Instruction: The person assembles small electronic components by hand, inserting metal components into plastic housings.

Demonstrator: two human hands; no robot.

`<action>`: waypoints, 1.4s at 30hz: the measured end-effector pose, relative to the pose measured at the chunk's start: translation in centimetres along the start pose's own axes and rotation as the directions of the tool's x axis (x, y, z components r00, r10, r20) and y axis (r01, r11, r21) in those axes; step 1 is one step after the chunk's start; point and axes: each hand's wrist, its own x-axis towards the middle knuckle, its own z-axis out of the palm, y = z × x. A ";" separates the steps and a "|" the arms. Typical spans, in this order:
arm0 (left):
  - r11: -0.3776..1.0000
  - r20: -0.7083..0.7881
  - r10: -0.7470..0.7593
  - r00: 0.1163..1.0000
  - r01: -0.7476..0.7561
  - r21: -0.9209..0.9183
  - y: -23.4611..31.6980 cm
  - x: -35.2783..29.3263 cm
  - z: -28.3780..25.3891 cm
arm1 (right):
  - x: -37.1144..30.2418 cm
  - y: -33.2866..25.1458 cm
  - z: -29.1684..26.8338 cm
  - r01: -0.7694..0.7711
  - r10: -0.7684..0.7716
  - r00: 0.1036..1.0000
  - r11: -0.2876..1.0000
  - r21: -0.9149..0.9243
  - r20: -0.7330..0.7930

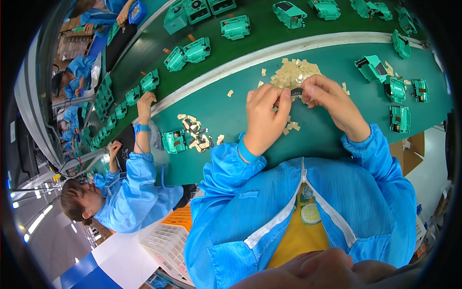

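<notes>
In front of my chest, my left hand (267, 111) pinches a small flat black piece (296, 91) between thumb and fingers. My right hand (336, 102) is closed at the piece's right end, thumb against fingertips; what it grips there is too small to make out. Just beyond my hands lies a heap of small cream-coloured pieces (293, 71), with a few strays around it. Farther left is a mixed cluster of cream and black bits (195, 132), beside a green plastic housing (173, 141).
Several green housings (395, 89) stand at the right of the green table (216, 108). Past a pale rail (231, 66), more housings (236, 27) sit in a row. A co-worker in blue (139, 192) reaches toward the row at left. A cardboard box (413, 153) stands low right.
</notes>
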 end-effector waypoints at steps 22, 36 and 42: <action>0.980 -0.025 -0.157 0.987 0.153 -0.125 -0.8 -2.9 -2.6 | 6.7 -8.5 -3.6 0.354 -0.092 0.904 0.709 -0.610 0.418; 0.961 0.393 0.269 0.879 -0.221 -0.165 1.2 -2.4 -0.2 | -3.9 -1.2 -4.8 0.339 -0.366 0.930 0.801 -0.493 0.045; 0.967 0.587 0.245 0.772 -0.238 -0.090 1.0 -3.7 3.4 | -8.8 5.2 -4.7 0.057 -0.042 0.975 0.997 0.060 -0.218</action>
